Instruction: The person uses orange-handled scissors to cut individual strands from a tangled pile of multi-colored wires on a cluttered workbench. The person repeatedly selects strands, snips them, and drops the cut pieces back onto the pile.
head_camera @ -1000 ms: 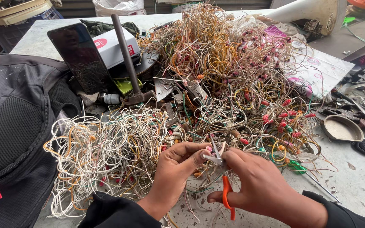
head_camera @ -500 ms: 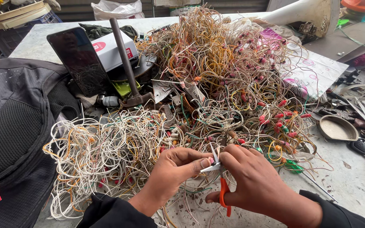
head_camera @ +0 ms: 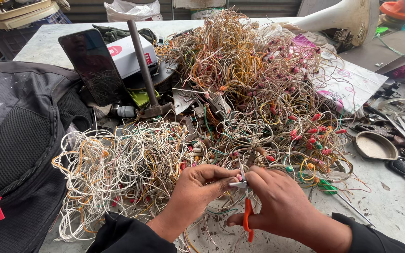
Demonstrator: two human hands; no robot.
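- Where the camera looks down from the person's head, two bare hands meet at the near edge of a grey tabletop [head_camera: 390, 211], both in dark sleeves.
- The right hand [head_camera: 282, 208] is closed around a small cutter with orange handles [head_camera: 247, 220]; its metal tip points up between the two hands.
- The left hand [head_camera: 202, 189] is curled, thumb and fingertips pinched on a thin pale wire [head_camera: 234, 184] right at the cutter's tip.
- Just beyond the hands lies a loose heap of whitish wires [head_camera: 118, 173], spreading to the left.
- Behind it rises a bigger tangle of brown, yellow and green wires [head_camera: 258, 79] with small red beads along them.
- A hammer [head_camera: 146, 79] stands head-down between the heaps, its handle leaning up and away.
- A dark phone [head_camera: 92, 65] leans against a white box [head_camera: 127, 54] at the back left.
- A black backpack [head_camera: 15, 150] with a red zip tag fills the left side.
- A shallow metal dish [head_camera: 376, 146] sits on the right, near keys and scrap.
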